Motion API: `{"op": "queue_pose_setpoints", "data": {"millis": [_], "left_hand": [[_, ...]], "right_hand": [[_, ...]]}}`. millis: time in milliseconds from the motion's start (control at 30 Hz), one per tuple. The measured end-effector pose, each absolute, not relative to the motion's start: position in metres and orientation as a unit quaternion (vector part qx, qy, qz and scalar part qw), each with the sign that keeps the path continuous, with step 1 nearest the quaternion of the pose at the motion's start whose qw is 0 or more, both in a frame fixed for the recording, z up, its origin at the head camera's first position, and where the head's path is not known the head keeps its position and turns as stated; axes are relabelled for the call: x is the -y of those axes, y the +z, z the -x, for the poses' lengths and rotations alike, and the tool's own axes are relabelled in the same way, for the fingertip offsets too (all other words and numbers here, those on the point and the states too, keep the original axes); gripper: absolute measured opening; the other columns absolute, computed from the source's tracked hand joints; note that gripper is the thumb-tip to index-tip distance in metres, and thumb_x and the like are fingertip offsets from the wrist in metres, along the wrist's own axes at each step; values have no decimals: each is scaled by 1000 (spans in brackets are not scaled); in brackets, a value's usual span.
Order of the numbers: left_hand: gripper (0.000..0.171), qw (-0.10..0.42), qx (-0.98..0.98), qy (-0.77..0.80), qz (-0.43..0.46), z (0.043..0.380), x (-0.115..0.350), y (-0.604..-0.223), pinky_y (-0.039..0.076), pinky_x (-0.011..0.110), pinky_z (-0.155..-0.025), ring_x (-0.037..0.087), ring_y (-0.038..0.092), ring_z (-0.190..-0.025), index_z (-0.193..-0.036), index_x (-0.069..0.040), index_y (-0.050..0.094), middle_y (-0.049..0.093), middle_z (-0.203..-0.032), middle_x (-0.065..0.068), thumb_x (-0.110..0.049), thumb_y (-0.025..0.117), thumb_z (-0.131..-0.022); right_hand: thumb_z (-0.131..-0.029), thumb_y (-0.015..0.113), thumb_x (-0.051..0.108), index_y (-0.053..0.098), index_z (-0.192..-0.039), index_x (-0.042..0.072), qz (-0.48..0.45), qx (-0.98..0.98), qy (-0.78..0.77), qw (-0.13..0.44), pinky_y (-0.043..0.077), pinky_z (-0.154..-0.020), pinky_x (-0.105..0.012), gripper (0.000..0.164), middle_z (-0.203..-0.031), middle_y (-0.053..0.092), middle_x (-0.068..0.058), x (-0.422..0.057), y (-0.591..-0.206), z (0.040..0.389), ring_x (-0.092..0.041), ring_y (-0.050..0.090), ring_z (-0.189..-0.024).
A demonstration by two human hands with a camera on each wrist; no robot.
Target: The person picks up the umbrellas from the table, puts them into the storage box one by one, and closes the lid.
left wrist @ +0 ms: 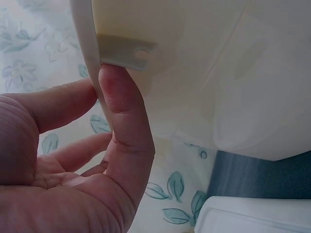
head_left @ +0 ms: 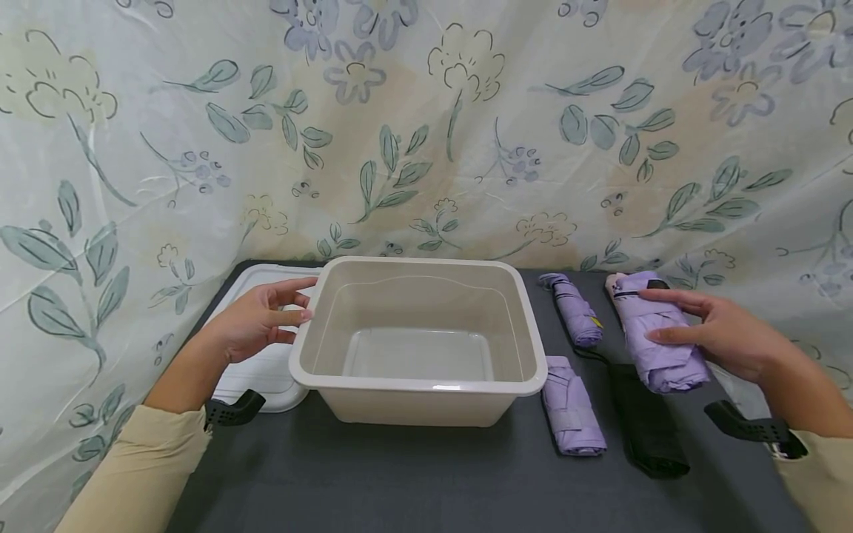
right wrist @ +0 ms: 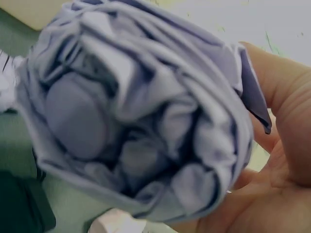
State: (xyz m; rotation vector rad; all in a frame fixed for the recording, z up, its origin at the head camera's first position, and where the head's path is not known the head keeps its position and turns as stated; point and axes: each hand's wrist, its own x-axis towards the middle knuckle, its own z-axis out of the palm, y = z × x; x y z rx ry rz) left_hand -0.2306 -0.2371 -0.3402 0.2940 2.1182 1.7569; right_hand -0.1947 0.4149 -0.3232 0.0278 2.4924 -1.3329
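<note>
A beige plastic bin (head_left: 416, 385) stands in the middle of the table in the head view, with nothing inside it. My left hand (head_left: 263, 318) grips its left rim; the left wrist view shows the fingers (left wrist: 126, 116) bent at the rim's edge. On the right, my right hand (head_left: 726, 329) holds a rolled lavender folding umbrella (head_left: 666, 348) between thumb and fingers. Its bunched fabric end (right wrist: 146, 121) fills much of the right wrist view. Two more lavender folding umbrellas, a small one (head_left: 574, 311) and a wider one (head_left: 573, 411), lie beside the bin.
A long black folded umbrella (head_left: 646, 422) lies right of the lavender ones. Left of the bin, partly behind my left hand, is a white lid (head_left: 256, 381). Floral cloth (head_left: 413, 111) hangs behind the dark grey table (head_left: 413, 477).
</note>
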Motion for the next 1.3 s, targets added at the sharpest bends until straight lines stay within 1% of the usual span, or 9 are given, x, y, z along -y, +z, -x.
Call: {"op": "queue_pose_setpoints", "data": {"millis": [200, 367, 433, 533, 667, 800, 967, 1100, 1300], "left_hand": [[72, 186, -752, 624, -102, 231, 237, -340, 63, 36, -84, 13, 66, -100, -161, -10, 32, 58, -119, 5, -11, 68, -99], [73, 186, -752, 625, -101, 230, 237, -339, 63, 35, -83, 13, 66, -100, -161, -10, 31, 57, -120, 5, -12, 68, -99], [73, 186, -752, 624, -101, 230, 237, -339, 63, 35, -83, 13, 66, -100, -161, -9, 30, 57, -120, 6, -12, 68, -99], [74, 186, -752, 624, -101, 230, 237, -339, 63, 35, -83, 13, 67, -100, -162, -9, 30, 57, -121, 6, -12, 68, -99], [74, 187, -751, 625, -102, 229, 237, -339, 63, 35, -84, 12, 67, -100, -162, -9, 29, 57, -120, 6, -12, 68, -99], [74, 188, -748, 628, -103, 229, 237, -339, 63, 35, -84, 12, 67, -101, -162, -9, 29, 58, -120, 5, -12, 68, -99], [74, 188, -748, 628, -103, 229, 238, -339, 63, 35, -84, 12, 67, -100, -162, -8, 29, 59, -118, 4, -12, 68, -99], [74, 189, -748, 627, -103, 229, 238, -340, 63, 35, -84, 12, 68, -100, -162, -9, 29, 60, -118, 4, -12, 68, -99], [74, 191, -750, 625, -103, 229, 237, -338, 63, 36, -84, 13, 68, -100, -162, -9, 30, 59, -119, 4, -12, 68, -99]], "right_hand": [[-97, 71, 17, 28, -163, 30, 0, -868, -472, 155, 63, -79, -37, 80, -155, 24, -30, -394, -312, 197, -25, 68, -96], [-94, 75, 16, 32, -162, 25, 18, -866, -478, 146, 63, -82, -36, 81, -160, 20, -26, -375, -303, 197, -25, 63, -104], [-92, 76, 15, 33, -161, 24, 24, -862, -485, 142, 63, -83, -37, 82, -160, 21, -24, -367, -299, 197, -25, 62, -107], [-93, 76, 13, 34, -161, 25, 26, -854, -501, 140, 63, -84, -39, 81, -156, 28, -19, -357, -293, 198, -24, 64, -105], [-95, 73, 11, 35, -160, 29, 24, -838, -526, 141, 63, -84, -41, 78, -142, 40, -11, -345, -286, 201, -22, 67, -103], [-96, 71, 9, 35, -160, 31, 29, -824, -547, 143, 63, -84, -41, 77, -137, 42, -5, -334, -279, 205, -20, 66, -103], [-97, 69, 6, 34, -161, 29, 30, -794, -586, 158, 63, -84, -40, 76, -139, 42, -5, -319, -269, 209, -21, 66, -104], [-96, 69, 3, 34, -161, 27, 35, -772, -614, 164, 63, -85, -39, 77, -141, 40, -7, -304, -264, 210, -22, 67, -105], [-94, 73, 8, 36, -160, 28, 45, -778, -604, 167, 62, -88, -38, 79, -146, 39, -8, -281, -260, 209, -21, 65, -110]]}}
